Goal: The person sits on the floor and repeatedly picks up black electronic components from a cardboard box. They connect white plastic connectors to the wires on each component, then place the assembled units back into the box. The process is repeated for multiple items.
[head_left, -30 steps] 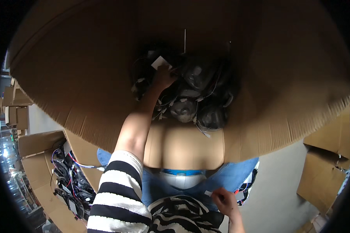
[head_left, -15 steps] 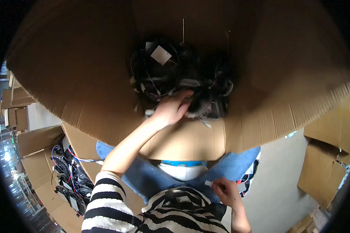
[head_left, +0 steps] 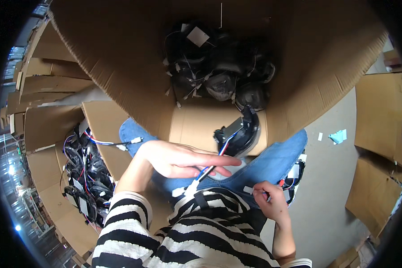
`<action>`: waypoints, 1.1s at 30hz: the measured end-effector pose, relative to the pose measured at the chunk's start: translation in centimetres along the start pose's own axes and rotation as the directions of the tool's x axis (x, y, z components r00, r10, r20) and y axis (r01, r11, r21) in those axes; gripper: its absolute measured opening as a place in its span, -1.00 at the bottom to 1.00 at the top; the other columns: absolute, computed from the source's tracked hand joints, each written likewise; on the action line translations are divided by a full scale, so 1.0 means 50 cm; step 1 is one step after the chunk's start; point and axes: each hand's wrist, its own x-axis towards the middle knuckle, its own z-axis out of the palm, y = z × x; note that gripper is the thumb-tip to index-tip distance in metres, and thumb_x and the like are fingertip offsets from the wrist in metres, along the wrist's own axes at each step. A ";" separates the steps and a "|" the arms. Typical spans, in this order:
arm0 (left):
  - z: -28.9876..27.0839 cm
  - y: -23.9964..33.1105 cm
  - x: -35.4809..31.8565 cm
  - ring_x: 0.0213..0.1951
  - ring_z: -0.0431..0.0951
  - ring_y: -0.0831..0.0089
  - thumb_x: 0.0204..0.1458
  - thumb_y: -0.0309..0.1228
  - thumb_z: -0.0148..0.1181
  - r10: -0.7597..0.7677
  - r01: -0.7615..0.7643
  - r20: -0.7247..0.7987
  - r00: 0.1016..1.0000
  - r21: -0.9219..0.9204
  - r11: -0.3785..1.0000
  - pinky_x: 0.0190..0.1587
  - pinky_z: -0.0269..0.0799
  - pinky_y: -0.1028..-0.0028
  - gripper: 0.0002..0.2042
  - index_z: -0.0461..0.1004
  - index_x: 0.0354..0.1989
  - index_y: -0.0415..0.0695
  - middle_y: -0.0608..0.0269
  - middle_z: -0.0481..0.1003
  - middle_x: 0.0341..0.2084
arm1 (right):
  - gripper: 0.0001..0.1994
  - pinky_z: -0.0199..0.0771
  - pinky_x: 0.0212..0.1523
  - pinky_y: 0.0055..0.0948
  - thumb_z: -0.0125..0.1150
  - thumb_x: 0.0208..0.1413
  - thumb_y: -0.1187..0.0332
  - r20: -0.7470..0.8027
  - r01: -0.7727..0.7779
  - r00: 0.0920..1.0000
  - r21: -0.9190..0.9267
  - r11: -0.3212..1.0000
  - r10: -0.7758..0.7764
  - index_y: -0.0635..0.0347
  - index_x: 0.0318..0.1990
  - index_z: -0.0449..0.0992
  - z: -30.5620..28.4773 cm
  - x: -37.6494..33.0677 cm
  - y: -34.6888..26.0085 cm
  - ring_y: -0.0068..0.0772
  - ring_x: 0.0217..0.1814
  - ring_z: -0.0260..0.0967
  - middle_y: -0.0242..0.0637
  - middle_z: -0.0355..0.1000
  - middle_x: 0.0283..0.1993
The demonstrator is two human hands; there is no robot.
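Observation:
My left hand [head_left: 185, 161] is over my lap, with its fingers stretched and a bundle of white, blue, red and black wires [head_left: 205, 172] caught between them. The wires lead up to a black rounded part with a clear edge [head_left: 241, 134], perhaps a lamp unit, at the near edge of the large cardboard box [head_left: 192, 123]. White connectors [head_left: 190, 190] dangle from the wires' lower end. My right hand [head_left: 272, 201], by my right thigh, pinches a small white label [head_left: 248, 190]. Deeper in the box lie several similar dark parts [head_left: 221, 82], dimly lit, with thin wires and connectors.
At the left, an open carton [head_left: 53, 165] holds several black parts with coloured wires [head_left: 87, 178]. More wired parts [head_left: 295, 172] show beside my right thigh. A light-blue scrap [head_left: 338, 136] lies on the grey floor, and cardboard boxes [head_left: 375, 192] stand at the right.
My left hand has come back from inside the box toward my lap, bringing one black part out by its wires. My right hand still pinches the label, slightly higher and farther right.

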 end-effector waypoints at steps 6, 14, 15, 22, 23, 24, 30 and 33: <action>0.093 0.044 0.027 -0.38 0.43 0.25 -0.24 -0.52 -0.02 -0.071 0.232 -0.503 0.862 0.265 0.936 -0.32 0.31 0.36 -0.60 0.29 -0.10 -0.24 0.12 0.39 -0.47 | -0.95 0.06 -0.66 -0.63 0.06 -0.18 0.60 0.005 0.087 0.996 -0.022 0.996 -0.087 0.27 -0.50 0.37 0.015 -0.027 -0.016 -0.62 -0.70 0.11 -0.37 0.26 -0.68; 0.145 -0.042 0.065 -0.13 0.29 0.16 -0.30 -0.68 -0.06 0.101 0.160 -0.675 0.731 0.313 0.936 -0.08 0.20 0.30 -0.76 0.32 -0.37 -0.19 0.12 0.30 -0.22 | -0.93 0.06 -0.66 -0.59 0.10 -0.23 0.60 0.042 0.143 0.989 -0.005 0.990 -0.143 0.27 -0.52 0.38 0.019 -0.044 -0.049 -0.54 -0.69 0.10 -0.34 0.26 -0.65; 0.149 -0.034 0.065 -0.12 0.29 0.15 -0.27 -0.69 -0.11 0.207 0.240 -0.648 0.733 0.531 0.813 -0.06 0.20 0.31 -0.77 0.30 -0.36 -0.20 0.11 0.30 -0.22 | -0.92 0.11 -0.64 -0.57 0.11 -0.23 0.60 0.070 0.168 0.984 -0.020 0.986 -0.166 0.27 -0.51 0.38 0.017 -0.045 -0.049 -0.49 -0.67 0.16 -0.31 0.29 -0.61; 0.180 -0.066 0.065 -0.51 0.39 0.38 0.01 -0.59 -0.28 -0.050 0.157 -0.580 0.813 0.136 0.978 -0.40 0.31 0.49 -0.76 0.20 -0.13 -0.25 0.15 0.37 -0.57 | -0.85 0.24 -0.58 -0.53 0.15 -0.28 0.58 0.106 0.218 0.970 0.038 0.975 -0.221 0.29 -0.45 0.39 0.022 -0.038 -0.063 -0.34 -0.58 0.29 -0.24 0.35 -0.52; 0.195 -0.084 0.070 -0.55 0.37 0.41 0.03 -0.56 -0.29 -0.053 0.134 -0.598 0.800 0.091 0.987 -0.43 0.29 0.48 -0.76 0.23 -0.13 -0.26 0.18 0.35 -0.68 | -0.86 0.24 -0.59 -0.53 0.15 -0.27 0.58 0.101 0.243 0.964 0.034 0.969 -0.246 0.29 -0.45 0.39 0.022 -0.035 -0.060 -0.35 -0.59 0.28 -0.24 0.35 -0.53; 0.198 -0.085 0.071 -0.55 0.38 0.35 0.05 -0.50 -0.28 -0.124 0.164 -0.544 0.830 0.027 0.986 -0.44 0.29 0.45 -0.77 0.23 -0.15 -0.26 0.17 0.36 -0.67 | -0.86 0.23 -0.60 -0.54 0.14 -0.26 0.58 0.093 0.271 0.958 0.030 0.962 -0.273 0.30 -0.44 0.39 0.021 -0.032 -0.059 -0.36 -0.60 0.27 -0.25 0.35 -0.54; 0.182 -0.069 0.071 -0.51 0.43 0.24 0.08 -0.31 -0.27 -0.339 0.328 -0.168 0.926 -0.090 0.940 -0.41 0.31 0.42 -0.72 0.26 -0.18 -0.25 0.10 0.39 -0.61 | -0.87 0.12 -0.64 -0.58 0.12 -0.26 0.61 0.060 0.224 0.972 0.081 0.971 -0.229 0.29 -0.45 0.39 -0.014 -0.044 -0.046 -0.50 -0.65 0.17 -0.31 0.31 -0.59; 0.186 -0.076 0.056 -0.37 0.44 0.26 -0.01 -0.28 -0.05 -0.232 0.228 -0.048 0.972 -0.076 0.971 -0.33 0.32 0.44 -0.68 0.26 -0.14 -0.22 0.06 0.41 -0.48 | -0.88 0.10 -0.64 -0.58 0.11 -0.27 0.62 0.004 0.260 0.965 0.045 0.965 -0.261 0.29 -0.47 0.40 -0.036 -0.041 -0.036 -0.51 -0.66 0.15 -0.32 0.30 -0.61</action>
